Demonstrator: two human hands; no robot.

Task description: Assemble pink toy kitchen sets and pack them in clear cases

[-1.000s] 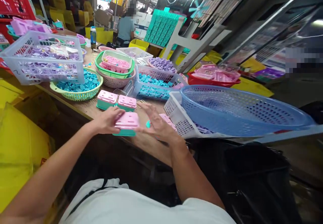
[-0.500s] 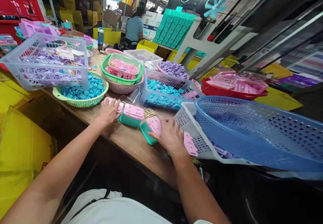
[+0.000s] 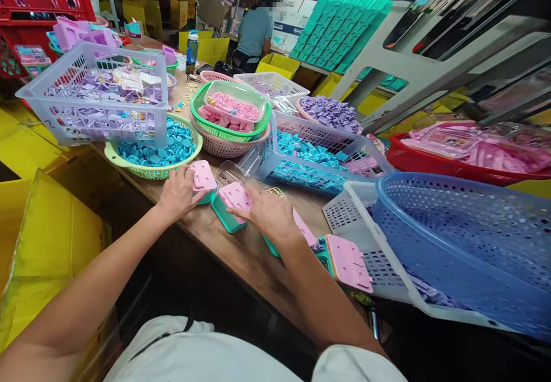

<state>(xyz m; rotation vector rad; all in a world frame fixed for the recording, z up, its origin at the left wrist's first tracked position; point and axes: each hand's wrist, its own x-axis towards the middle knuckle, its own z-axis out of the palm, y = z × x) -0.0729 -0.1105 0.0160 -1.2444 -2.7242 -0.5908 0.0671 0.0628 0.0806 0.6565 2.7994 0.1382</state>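
My left hand (image 3: 177, 194) is closed on the side of a small teal plastic box (image 3: 205, 195) topped with a pink panel (image 3: 202, 174), its thumb along the near edge. My right hand (image 3: 272, 213) has thumb and fingers on the pink panel (image 3: 236, 197) of a second, tilted teal box (image 3: 230, 220) beside it. My right forearm partly hides a third pink-topped box (image 3: 303, 227). Farther right, a fourth box with a pink panel (image 3: 348, 260) leans near a white basket.
Behind the boxes stand a bowl of blue pieces (image 3: 157, 148), a green basket of pink parts (image 3: 230, 127) and a clear crate of blue pieces (image 3: 316, 170). A large blue basket (image 3: 465, 244) sits in the white basket (image 3: 355, 213) at right. A seated person (image 3: 255, 32) is in the background.
My right hand has moved left, from the third box to the second. My left hand still holds the leftmost box, whose pink top now shows more. The view has turned left.
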